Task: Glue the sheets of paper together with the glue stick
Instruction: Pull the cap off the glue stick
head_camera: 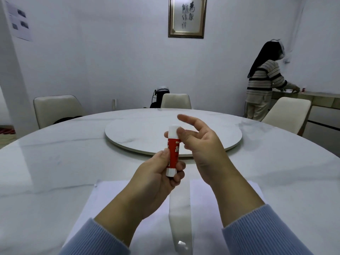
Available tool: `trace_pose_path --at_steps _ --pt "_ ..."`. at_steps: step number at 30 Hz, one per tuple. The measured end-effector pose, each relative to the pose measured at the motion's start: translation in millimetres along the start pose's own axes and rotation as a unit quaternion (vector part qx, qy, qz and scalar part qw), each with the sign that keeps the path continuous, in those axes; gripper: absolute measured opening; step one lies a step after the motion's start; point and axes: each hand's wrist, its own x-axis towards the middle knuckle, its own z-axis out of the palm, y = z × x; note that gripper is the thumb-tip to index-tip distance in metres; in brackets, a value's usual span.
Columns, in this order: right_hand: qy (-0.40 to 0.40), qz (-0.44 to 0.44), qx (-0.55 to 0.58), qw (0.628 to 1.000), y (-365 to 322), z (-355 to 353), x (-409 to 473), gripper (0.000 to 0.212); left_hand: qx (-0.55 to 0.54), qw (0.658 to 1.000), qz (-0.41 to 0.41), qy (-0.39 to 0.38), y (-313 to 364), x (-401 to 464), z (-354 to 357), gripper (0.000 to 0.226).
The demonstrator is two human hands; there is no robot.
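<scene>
A person in pale blue ribbed sleeves sits at a round white marble table (55,162). Both hands are raised above it, close together. The left hand (156,173) is closed around the lower half of a glue stick (173,153), a red tube with a white base and white cap, held nearly upright. The right hand (200,142) is at the cap: its thumb and a bent finger pinch the white top, while the other fingers spread loosely open toward twelve o'clock. On the table at six o'clock, beneath the forearms, lie two white sheets of paper: the left sheet (103,203) and the right sheet (207,199) side by side with a narrow strip of table between them. A round turntable (139,129) sits at the table's centre, at twelve o'clock from the hands. Cream chairs ring the far edge. At two o'clock, another person (261,85) in a striped top stands at a counter.
</scene>
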Motion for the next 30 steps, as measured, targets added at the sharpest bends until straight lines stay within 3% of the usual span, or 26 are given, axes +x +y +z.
trace_pose_path --at_steps 8,11,15,19,23,27,30 --pt "0.051 0.023 -0.039 0.998 1.0 -2.5 1.0 0.018 -0.005 1.0 -0.001 0.006 -4.0 2.6 -1.7 0.027" --pt "0.071 0.016 0.013 0.997 -7.7 -0.1 6.6 0.016 -0.014 1.0 0.004 -0.002 -2.7 3.8 -3.6 0.029" --pt "0.16 -0.044 0.163 0.973 -34.0 -9.3 30.1 0.012 -0.047 0.999 0.013 0.008 1.8 4.0 -7.7 0.029" --pt "0.143 -0.002 -0.049 0.988 -16.9 -15.6 47.9 0.016 -0.085 0.994 0.052 0.047 9.0 5.2 -12.1 0.032" --pt "0.073 0.105 -0.309 0.942 43.1 -14.1 51.0 0.022 -0.087 0.993 0.064 0.047 8.5 6.3 -11.5 0.038" --pt "0.081 0.148 -0.384 0.908 84.4 -19.4 46.5 0.014 -0.103 0.99 0.078 0.049 7.4 7.9 -15.0 0.035" --pt "0.079 0.142 -0.429 0.889 96.1 -26.2 45.0 0.023 -0.067 0.992 0.079 0.07 8.4 7.4 -15.4 0.031"
